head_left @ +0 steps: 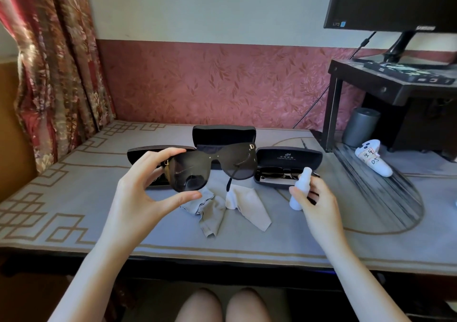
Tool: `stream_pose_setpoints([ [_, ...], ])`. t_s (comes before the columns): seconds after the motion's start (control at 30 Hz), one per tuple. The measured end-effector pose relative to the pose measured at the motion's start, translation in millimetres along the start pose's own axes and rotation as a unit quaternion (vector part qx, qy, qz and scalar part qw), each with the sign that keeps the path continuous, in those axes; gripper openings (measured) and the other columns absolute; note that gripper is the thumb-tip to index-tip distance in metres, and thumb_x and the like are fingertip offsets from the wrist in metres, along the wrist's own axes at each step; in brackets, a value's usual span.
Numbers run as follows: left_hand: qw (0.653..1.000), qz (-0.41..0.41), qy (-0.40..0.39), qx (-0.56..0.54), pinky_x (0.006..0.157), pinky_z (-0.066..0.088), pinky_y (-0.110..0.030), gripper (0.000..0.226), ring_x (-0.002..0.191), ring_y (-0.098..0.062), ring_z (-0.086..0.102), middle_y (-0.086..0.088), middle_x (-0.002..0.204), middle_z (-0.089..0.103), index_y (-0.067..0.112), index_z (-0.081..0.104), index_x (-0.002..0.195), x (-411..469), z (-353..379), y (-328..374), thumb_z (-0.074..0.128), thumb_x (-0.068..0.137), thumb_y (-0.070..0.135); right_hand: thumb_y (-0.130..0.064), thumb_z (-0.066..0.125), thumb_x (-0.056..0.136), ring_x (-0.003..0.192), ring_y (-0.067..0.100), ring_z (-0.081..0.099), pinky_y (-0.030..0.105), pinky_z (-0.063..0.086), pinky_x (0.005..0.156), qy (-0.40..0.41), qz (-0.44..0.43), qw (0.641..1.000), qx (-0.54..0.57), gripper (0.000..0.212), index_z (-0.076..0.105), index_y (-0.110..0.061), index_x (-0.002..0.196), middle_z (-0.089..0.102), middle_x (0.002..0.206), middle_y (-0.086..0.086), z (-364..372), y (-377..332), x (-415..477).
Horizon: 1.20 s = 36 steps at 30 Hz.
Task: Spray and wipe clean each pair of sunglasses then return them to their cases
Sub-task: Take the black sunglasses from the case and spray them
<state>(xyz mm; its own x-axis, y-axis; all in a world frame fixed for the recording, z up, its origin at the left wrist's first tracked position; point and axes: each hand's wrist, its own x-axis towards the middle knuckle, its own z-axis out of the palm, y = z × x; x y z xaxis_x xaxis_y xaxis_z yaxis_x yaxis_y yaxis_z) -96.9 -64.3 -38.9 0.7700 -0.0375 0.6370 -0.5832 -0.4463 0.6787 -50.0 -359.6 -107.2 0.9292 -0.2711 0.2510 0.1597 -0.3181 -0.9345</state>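
Three open cases stand on the bench [74,198]: a left case [138,152] partly behind the left hand [138,193], a middle case [223,135] farther back, and a right case [288,157] with a second pair [279,173] inside. The left hand holds the large dark sunglasses [212,171] up over the bench, pinching one lens between the thumb below and the fingers on top. The right hand [319,198] is curled around the white spray bottle [300,188], low and just in front of the right case.

I think spraying is the step now. To do it well, lift the bottle and aim the nozzle at the lenses, away from the open cases. Spray lightly on both lenses. Better to grip only the rim, so the fingers leave no marks. The grey cloth [212,213] lies near, below the sunglasses, ready for wiping.
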Motion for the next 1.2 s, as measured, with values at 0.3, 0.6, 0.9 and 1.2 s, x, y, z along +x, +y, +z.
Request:
stream_pose_setpoints([
  [0.3, 1.0, 0.005, 0.011, 0.016, 0.099, 0.043, -0.017, 0.06, 0.109, -0.01, 0.057, 0.016, 0.106, 0.061, 0.037, 0.058, 0.118, 0, -3, -1, 0.075, 0.061, 0.05, -0.029, 0.05, 0.09, 0.057, 0.022, 0.06, 0.038, 0.056, 0.063, -0.169, 0.097, 0.916, 0.351, 0.036, 0.058, -0.015, 0.122, 0.059, 0.077, 0.004, 7, -40, -13],
  [0.6, 0.999, 0.003, 0.024, 0.033, 0.097, 0.039, -0.008, 0.061, 0.109, -0.006, 0.056, 0.019, 0.105, 0.06, 0.036, 0.058, 0.117, -2, -3, 1, 0.075, 0.06, 0.052, -0.028, 0.04, 0.092, 0.036, 0.005, 0.037, 0.015, 0.027, 0.027, -0.29, 0.126, 0.793, 0.521, 0.034, 0.056, -0.014, 0.118, 0.054, 0.073, 0.002, 13, -72, -21],
  [0.9, 0.998, 0.009, 0.021, 0.061, 0.097, 0.037, -0.007, 0.063, 0.108, -0.002, 0.054, 0.019, 0.108, 0.058, 0.033, 0.058, 0.117, -3, -3, 2, 0.076, 0.061, 0.054, -0.024, 0.05, 0.09, 0.042, 0.008, 0.038, 0.018, 0.025, 0.032, -0.306, 0.068, 0.832, 0.458, 0.046, 0.052, -0.04, 0.133, 0.052, 0.076, 0.0, 16, -69, -24],
  [1.2, 0.996, 0.01, 0.026, 0.086, 0.097, 0.04, -0.012, 0.063, 0.104, -0.005, 0.056, 0.018, 0.104, 0.058, 0.03, 0.059, 0.119, -4, 0, -1, 0.072, 0.063, 0.054, 0.0, 0.051, 0.095, 0.044, 0.011, 0.042, 0.021, 0.04, 0.051, -0.164, -0.147, 0.973, 0.073, 0.053, 0.046, -0.044, 0.124, 0.053, 0.066, -0.017, 19, -86, -36],
])
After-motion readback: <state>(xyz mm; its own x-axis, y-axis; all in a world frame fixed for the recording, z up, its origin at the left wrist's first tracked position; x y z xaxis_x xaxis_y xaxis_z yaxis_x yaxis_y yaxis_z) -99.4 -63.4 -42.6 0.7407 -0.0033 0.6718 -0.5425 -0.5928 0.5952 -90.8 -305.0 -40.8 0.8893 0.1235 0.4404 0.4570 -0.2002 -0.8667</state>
